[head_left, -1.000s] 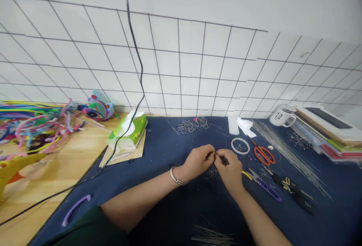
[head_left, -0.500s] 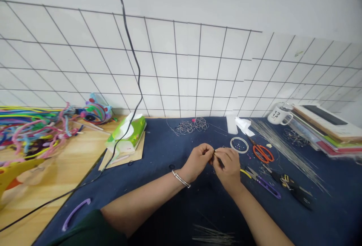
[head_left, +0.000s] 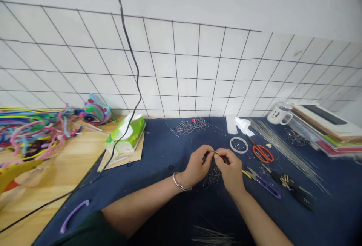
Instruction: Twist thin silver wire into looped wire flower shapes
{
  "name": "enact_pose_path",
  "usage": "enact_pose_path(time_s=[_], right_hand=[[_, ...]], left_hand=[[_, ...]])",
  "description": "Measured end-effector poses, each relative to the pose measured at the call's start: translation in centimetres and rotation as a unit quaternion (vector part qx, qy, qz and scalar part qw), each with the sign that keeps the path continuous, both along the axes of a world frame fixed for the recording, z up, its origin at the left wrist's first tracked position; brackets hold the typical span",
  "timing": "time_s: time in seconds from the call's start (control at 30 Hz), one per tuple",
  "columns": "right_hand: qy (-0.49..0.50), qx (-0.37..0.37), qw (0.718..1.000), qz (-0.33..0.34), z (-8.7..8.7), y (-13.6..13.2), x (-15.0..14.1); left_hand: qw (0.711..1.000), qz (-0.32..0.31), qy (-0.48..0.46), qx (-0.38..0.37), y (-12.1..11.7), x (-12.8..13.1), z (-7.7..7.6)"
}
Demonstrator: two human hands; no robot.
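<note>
My left hand (head_left: 199, 166) and my right hand (head_left: 230, 168) meet fingertip to fingertip above the dark blue mat (head_left: 158, 185). Thumb and forefinger of each are pinched on a thin dark wire (head_left: 215, 152), of which little shows. Just below the fingers, between the palms, a loose tangle of fine wire (head_left: 212, 178) is visible; whether it hangs from the pinched piece or lies on the mat I cannot tell. Right of my right hand lie purple-handled snips (head_left: 264, 186) and a yellow-handled tool (head_left: 246, 174), partly hidden.
Orange-handled scissors (head_left: 263, 153), black pliers (head_left: 296, 191), a ring-shaped dish of beads (head_left: 239, 145) and long straight wires (head_left: 288, 155) lie to the right. Wire coils (head_left: 194, 125) sit at the back. A tissue pack (head_left: 127, 132) stands left, with a black cable (head_left: 137, 80) hanging across it.
The right fingers have shifted from a raised, curled pose back to a fingertip pinch against the left. The wire tangle below, hidden half a second ago, shows again. The view has swung slightly right.
</note>
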State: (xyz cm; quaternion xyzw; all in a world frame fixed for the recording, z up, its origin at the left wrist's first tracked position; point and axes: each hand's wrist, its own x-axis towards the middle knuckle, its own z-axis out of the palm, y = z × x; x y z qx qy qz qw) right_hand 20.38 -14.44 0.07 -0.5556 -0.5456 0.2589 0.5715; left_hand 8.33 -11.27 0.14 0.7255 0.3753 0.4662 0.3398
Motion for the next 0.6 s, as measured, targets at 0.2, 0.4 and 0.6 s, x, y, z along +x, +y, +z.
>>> enact_pose_path(time_s=[0.2, 0.4, 0.6], right_hand=[[-0.011, 0.001, 1.0, 0.018, 0.61, -0.24, 0.04], [-0.134, 0.059, 0.989, -0.008, 0.59, -0.3, 0.14], [-0.197, 0.097, 0.974, -0.048, -0.11, -0.07, 0.12]], left_hand=[[1.0, 0.015, 0.0, 0.005, 0.09, -0.02, -0.01], [1.0, 0.015, 0.017, 0.013, 0.03, -0.04, -0.23], [0.997, 0.031, 0.053, 0.049, 0.08, -0.08, -1.0]])
